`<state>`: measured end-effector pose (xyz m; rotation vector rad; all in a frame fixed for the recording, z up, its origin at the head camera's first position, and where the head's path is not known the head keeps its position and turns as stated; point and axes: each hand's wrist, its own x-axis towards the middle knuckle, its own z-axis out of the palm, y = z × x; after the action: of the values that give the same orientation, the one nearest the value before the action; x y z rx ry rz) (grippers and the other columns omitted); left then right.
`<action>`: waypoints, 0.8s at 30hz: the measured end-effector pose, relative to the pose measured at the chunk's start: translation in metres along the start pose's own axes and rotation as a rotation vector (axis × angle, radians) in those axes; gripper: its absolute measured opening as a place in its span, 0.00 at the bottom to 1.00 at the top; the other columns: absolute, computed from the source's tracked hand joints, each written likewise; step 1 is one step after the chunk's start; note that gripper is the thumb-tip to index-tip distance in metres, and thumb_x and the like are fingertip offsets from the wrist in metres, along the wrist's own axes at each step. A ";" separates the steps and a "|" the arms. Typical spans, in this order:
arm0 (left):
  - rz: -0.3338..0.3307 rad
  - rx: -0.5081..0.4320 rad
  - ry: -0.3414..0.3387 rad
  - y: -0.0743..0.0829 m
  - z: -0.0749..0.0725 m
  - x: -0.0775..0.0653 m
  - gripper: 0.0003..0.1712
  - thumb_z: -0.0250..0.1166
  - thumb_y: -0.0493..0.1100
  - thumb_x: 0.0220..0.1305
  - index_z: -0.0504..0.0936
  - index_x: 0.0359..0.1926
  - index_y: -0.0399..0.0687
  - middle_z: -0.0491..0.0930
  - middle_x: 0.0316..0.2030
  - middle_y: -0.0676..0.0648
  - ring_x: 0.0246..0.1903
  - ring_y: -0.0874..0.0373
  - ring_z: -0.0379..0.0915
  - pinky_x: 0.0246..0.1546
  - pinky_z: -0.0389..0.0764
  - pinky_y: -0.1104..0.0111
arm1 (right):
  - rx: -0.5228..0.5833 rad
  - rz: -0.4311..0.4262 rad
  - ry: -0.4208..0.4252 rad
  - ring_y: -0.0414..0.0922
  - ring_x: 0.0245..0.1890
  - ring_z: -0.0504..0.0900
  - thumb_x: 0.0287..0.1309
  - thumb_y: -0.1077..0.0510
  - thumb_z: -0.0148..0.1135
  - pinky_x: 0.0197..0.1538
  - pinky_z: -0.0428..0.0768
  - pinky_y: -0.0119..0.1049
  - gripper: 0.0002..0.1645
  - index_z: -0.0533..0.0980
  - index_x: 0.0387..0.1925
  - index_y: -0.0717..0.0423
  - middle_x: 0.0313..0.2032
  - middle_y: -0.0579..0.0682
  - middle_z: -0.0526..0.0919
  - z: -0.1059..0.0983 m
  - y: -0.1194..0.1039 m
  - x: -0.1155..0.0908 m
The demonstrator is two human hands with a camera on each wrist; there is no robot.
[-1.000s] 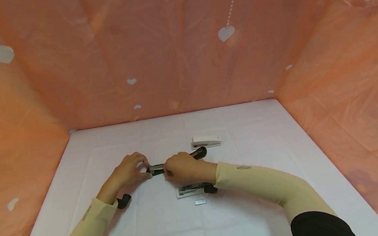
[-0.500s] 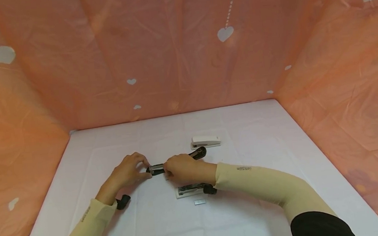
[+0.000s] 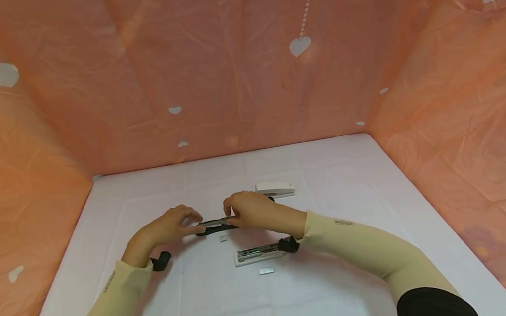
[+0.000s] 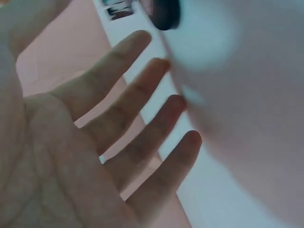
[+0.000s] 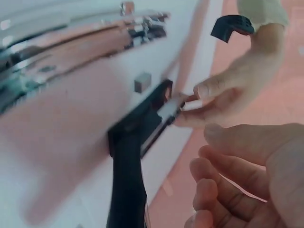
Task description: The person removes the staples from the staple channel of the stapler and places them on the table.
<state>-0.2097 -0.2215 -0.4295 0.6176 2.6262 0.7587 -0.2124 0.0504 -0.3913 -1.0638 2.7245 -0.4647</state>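
Observation:
A black stapler lies on the white table with its top arm swung up and back, baring the metal magazine. At its left end, my left hand has thumb and forefinger close about the tip; whether both touch it is unclear. The left wrist view shows this hand's fingers straight and spread. My right hand is over the stapler's right part, its fingers loosely bent with nothing between them and thumb. A small block of staples lies just in front of the stapler.
Nearer the front lies a white-based stapler with its magazine bare, its right end behind the right wrist camera. A strip of staples is before it. Behind the right hand stands a closed white stapler. Orange curtain encloses the table.
My right hand has loosened from the black stapler's middle and moved slightly up and right, exposing more of the magazine and the small staple block. The left hand has hardly moved.

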 end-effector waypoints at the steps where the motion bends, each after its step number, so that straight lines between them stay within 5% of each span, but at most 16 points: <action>1: -0.011 -0.021 -0.005 0.001 -0.002 0.001 0.27 0.70 0.57 0.74 0.84 0.60 0.41 0.81 0.59 0.38 0.63 0.36 0.76 0.63 0.75 0.40 | 0.011 0.004 0.007 0.40 0.33 0.78 0.69 0.55 0.73 0.35 0.76 0.34 0.06 0.85 0.44 0.52 0.31 0.42 0.80 -0.003 0.002 -0.001; 13: -0.034 -0.076 0.115 0.031 -0.004 0.038 0.27 0.68 0.52 0.77 0.81 0.69 0.44 0.74 0.70 0.34 0.70 0.31 0.69 0.67 0.70 0.35 | 0.142 0.026 0.207 0.41 0.31 0.78 0.69 0.56 0.73 0.38 0.78 0.35 0.07 0.87 0.43 0.55 0.31 0.45 0.82 -0.039 0.045 -0.013; 24: -0.017 -0.048 0.061 0.053 0.002 0.083 0.28 0.70 0.50 0.75 0.80 0.70 0.44 0.75 0.70 0.36 0.71 0.36 0.69 0.70 0.69 0.39 | 0.215 -0.033 0.309 0.48 0.41 0.84 0.67 0.60 0.74 0.52 0.83 0.48 0.09 0.87 0.46 0.60 0.39 0.50 0.86 -0.039 0.095 -0.025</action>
<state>-0.2631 -0.1395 -0.4179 0.5671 2.6568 0.8451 -0.2647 0.1424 -0.3872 -1.0562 2.8300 -0.9771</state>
